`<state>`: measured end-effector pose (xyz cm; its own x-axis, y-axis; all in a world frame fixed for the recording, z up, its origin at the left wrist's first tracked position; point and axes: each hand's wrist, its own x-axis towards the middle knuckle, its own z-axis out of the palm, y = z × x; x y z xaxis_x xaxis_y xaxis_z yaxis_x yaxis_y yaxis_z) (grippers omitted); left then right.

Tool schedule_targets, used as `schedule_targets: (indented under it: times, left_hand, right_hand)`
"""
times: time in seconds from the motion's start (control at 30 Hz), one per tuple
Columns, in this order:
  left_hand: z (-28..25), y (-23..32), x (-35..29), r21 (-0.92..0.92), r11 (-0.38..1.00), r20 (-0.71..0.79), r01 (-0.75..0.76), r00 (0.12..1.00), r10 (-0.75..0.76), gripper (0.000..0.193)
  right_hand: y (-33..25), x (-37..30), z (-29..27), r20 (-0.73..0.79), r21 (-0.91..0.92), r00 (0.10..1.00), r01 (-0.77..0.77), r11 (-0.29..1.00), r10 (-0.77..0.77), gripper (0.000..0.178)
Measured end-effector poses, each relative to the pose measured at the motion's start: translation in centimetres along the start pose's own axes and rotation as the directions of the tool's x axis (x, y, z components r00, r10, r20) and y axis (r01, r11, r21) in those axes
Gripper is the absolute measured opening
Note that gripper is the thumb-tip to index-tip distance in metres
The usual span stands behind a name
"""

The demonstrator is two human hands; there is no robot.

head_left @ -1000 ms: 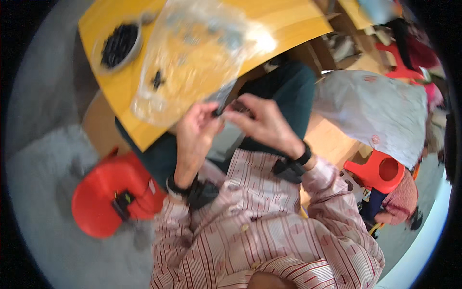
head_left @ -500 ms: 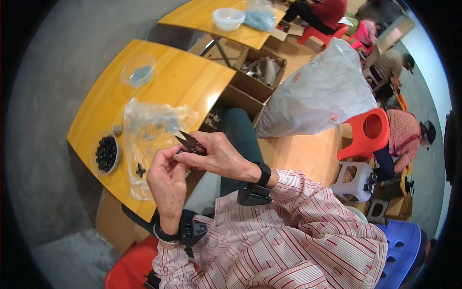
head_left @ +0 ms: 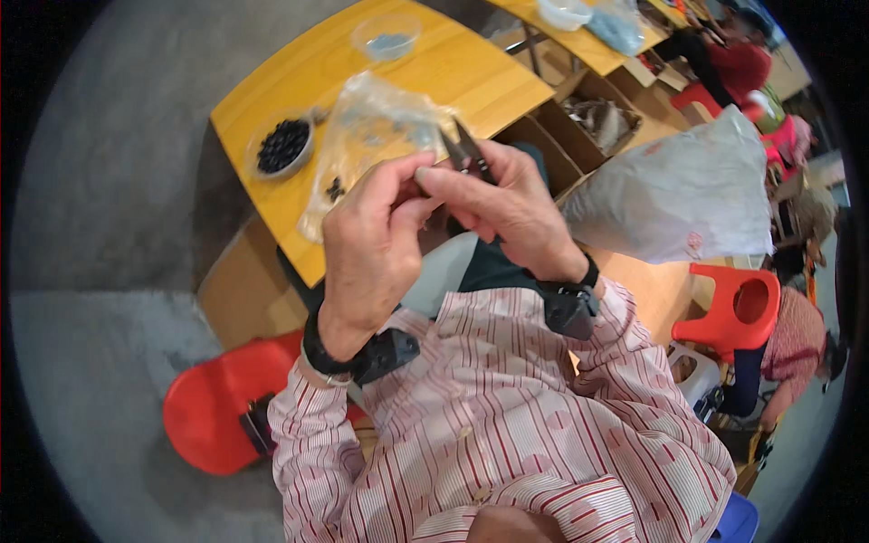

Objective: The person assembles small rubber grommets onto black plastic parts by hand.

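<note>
My right hand [head_left: 518, 210] is closed around dark thread snips [head_left: 474, 165], blades parted and pointing away from me. Its thumb tip reaches over to the fingertips of my left hand [head_left: 369, 240]. The left hand is closed in a pinch; whatever sits between its fingers is hidden. Both hands are raised in front of my body, near the table edge. Beyond them, a clear plastic bag [head_left: 348, 149] lies spread on the yellow table [head_left: 480, 68], with small pale bluish pieces and a few black pieces [head_left: 335, 189] on it.
A clear bowl [head_left: 309, 161] of round black pieces stands at the table's left. Farther back is a clear tub [head_left: 362, 47] with bluish pieces. Cardboard boxes [head_left: 554, 145], a large white sack [head_left: 670, 195] and a red stool [head_left: 729, 308] are at right; a red chair [head_left: 213, 407] is lower left.
The view has shifted, so the table sits higher and farther right. Both hands are nearer and higher in the picture, still together, with the snips still in my right hand.
</note>
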<state>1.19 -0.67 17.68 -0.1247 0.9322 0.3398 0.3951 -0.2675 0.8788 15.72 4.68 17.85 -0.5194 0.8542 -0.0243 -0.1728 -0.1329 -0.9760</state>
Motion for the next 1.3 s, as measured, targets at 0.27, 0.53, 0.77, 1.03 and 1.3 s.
schedule_targets:
  times: [0.27,0.53,0.77,1.03,1.3]
  left_hand:
    - [-0.7,-3.5,-1.6,0.328,0.893,0.013,-0.308,0.947,0.321,0.040]
    - [0.3,-5.7,-3.0,0.359,0.884,-0.026,-0.301,0.943,0.331,0.044]
    - [1.0,-6.9,-3.4,0.339,0.910,-0.012,-0.239,0.966,0.257,0.048]
    - [1.4,-8.7,-3.4,0.391,0.899,0.015,-0.196,0.978,0.207,0.041]
    - [2.1,-9.1,-3.6,0.403,0.902,0.039,-0.157,0.987,0.154,0.037]
  right_hand:
    - [3.5,0.8,0.6,0.112,0.073,0.987,-0.122,0.990,0.113,0.019]
    - [5.6,0.6,0.4,0.157,0.096,0.970,-0.199,0.975,0.183,0.029]
    - [7.5,0.5,-0.5,0.158,0.081,0.965,-0.222,0.972,0.208,0.037]
    - [8.1,-0.1,-2.7,0.250,-0.050,0.907,-0.338,0.940,0.340,0.036]
    - [7.8,-0.2,-3.3,0.303,-0.052,0.885,-0.355,0.933,0.354,0.040]
